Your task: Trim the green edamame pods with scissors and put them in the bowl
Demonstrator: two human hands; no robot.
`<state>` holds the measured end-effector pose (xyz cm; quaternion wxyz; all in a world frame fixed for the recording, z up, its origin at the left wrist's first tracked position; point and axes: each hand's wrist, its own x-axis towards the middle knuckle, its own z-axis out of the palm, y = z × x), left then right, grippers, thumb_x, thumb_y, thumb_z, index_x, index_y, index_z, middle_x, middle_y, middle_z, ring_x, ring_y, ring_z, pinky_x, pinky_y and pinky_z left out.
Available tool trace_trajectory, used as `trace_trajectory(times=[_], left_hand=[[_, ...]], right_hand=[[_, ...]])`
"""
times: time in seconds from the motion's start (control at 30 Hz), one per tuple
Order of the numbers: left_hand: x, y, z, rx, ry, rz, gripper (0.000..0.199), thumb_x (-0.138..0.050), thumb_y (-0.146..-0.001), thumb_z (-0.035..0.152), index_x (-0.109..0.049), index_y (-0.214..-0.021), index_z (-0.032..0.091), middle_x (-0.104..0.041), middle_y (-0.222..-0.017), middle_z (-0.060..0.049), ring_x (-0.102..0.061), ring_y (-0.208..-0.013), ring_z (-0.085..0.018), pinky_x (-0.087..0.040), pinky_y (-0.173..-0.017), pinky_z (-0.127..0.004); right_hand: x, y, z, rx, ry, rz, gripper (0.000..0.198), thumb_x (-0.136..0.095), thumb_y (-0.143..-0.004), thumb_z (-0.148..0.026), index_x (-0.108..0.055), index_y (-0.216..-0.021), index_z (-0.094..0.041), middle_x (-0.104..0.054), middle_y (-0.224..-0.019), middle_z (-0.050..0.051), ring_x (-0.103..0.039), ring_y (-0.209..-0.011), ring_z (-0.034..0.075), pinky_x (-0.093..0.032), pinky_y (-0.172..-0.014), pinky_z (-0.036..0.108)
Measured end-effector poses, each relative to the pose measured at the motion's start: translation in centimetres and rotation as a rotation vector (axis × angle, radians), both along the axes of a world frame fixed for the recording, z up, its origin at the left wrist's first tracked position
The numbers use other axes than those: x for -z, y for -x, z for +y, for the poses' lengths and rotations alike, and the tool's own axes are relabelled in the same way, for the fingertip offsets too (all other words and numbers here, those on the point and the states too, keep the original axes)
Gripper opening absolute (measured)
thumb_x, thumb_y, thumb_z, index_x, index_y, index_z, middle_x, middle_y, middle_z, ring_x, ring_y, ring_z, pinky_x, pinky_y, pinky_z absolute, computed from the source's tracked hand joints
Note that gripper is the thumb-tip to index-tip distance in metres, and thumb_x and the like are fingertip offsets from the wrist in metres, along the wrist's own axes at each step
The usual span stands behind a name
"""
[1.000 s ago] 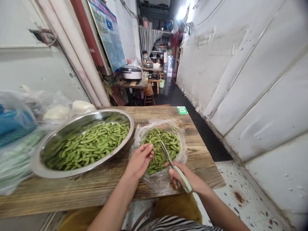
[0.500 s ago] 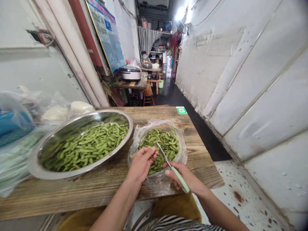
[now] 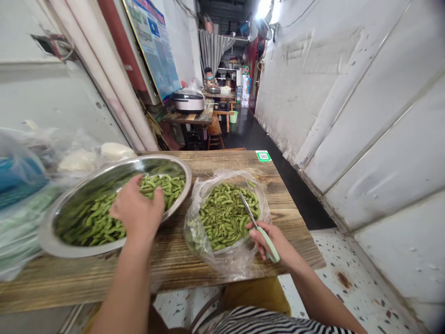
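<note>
My left hand (image 3: 138, 208) is over the right part of a large steel bowl (image 3: 188, 181), its thumb and fingers apart above green soybean pods (image 3: 100, 218). I see no pod in it, though its palm side is partly hidden. To the right, a clear plastic bag (image 3: 194, 234) lies spread with more soybean pods (image 3: 222, 211) inside. Beside that bag's right edge, my right hand (image 3: 276, 243) grips scissors (image 3: 269, 242) by their pale green handles. The blades look closed together and point up and left over the bagged pods.
The wooden table (image 3: 288, 222) carries a green QR-code card (image 3: 263, 156) at its far right corner. Plastic bags (image 3: 24, 204) crowd the left end. Farther back, a rice cooker (image 3: 188, 101) stands on another table, and a person (image 3: 210, 80) sits behind it. A white wall runs along the right.
My left hand has moved left from the bag of pods to above the steel bowl, and its fingers have spread. My right hand has shifted slightly right with the scissors.
</note>
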<state>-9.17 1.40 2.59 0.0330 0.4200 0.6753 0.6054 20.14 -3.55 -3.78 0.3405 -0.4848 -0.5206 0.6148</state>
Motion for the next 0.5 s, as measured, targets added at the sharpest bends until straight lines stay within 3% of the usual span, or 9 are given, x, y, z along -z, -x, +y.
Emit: trace_trajectory(times=[0.07, 0.17, 0.2, 0.3, 0.4, 0.5], left_hand=[[0.2, -1.5, -0.1, 0.045, 0.098, 0.357, 0.027, -0.064, -0.073, 0.024, -0.062, -0.099, 0.017, -0.054, -0.129, -0.012, -0.029, -0.130, -0.036, -0.016, -0.104, -0.059], [2.2, -5.9, -0.2, 0.384, 0.143, 0.693, 0.014, -0.054, -0.083, 0.023, -0.068, -0.085, 0.023, -0.065, -0.113, -0.008, -0.046, -0.119, -0.031, -0.012, -0.106, -0.056], [3.2, -7.4, -0.1, 0.478, 0.163, 0.723, 0.016, -0.053, -0.084, 0.023, -0.068, -0.079, 0.025, -0.067, -0.105, -0.006, -0.050, -0.113, -0.029, -0.013, -0.105, -0.056], [5.9, -10.4, 0.3, 0.589, 0.233, 0.775, 0.020, -0.052, -0.083, 0.021, -0.067, -0.071, 0.025, -0.067, -0.089, -0.005, -0.054, -0.102, -0.030, -0.020, -0.102, -0.055], [7.2, -10.9, 0.8, 0.581, 0.264, 0.801, 0.015, -0.053, -0.080, 0.018, -0.066, -0.076, 0.024, -0.064, -0.089, -0.008, -0.053, -0.102, -0.033, -0.024, -0.098, -0.055], [7.2, -10.2, 1.0, 0.546, 0.288, 0.739, 0.006, -0.060, -0.073, 0.019, -0.063, -0.069, 0.022, -0.063, -0.088, -0.009, -0.052, -0.101, -0.034, -0.025, -0.097, -0.056]], right_hand=[[0.0, 0.0, -0.1, 0.006, -0.001, 0.000, 0.051, -0.064, -0.074, -0.056, -0.055, -0.101, -0.015, -0.041, -0.049, -0.010, -0.038, -0.035, 0.005, -0.037, -0.031, 0.015], [-0.1, 0.1, -0.2, 0.004, -0.009, 0.005, 0.049, -0.063, -0.075, -0.056, -0.056, -0.100, -0.015, -0.040, -0.049, -0.010, -0.038, -0.035, 0.005, -0.036, -0.031, 0.015], [-0.2, 0.2, -0.2, 0.002, -0.010, 0.006, 0.049, -0.063, -0.075, -0.056, -0.056, -0.100, -0.015, -0.040, -0.049, -0.010, -0.038, -0.035, 0.005, -0.036, -0.031, 0.015], [-0.6, 0.3, -0.4, -0.013, -0.004, 0.011, 0.049, -0.064, -0.074, -0.056, -0.056, -0.101, -0.016, -0.039, -0.049, -0.010, -0.038, -0.035, 0.005, -0.037, -0.031, 0.015], [-0.8, 0.4, -0.5, -0.028, 0.005, 0.008, 0.048, -0.065, -0.073, -0.056, -0.055, -0.100, -0.016, -0.040, -0.049, -0.010, -0.038, -0.035, 0.005, -0.036, -0.031, 0.015], [-0.4, 0.3, -0.6, -0.035, 0.031, 0.001, 0.049, -0.066, -0.072, -0.056, -0.055, -0.099, -0.016, -0.040, -0.049, -0.011, -0.039, -0.034, 0.005, -0.037, -0.031, 0.015]])
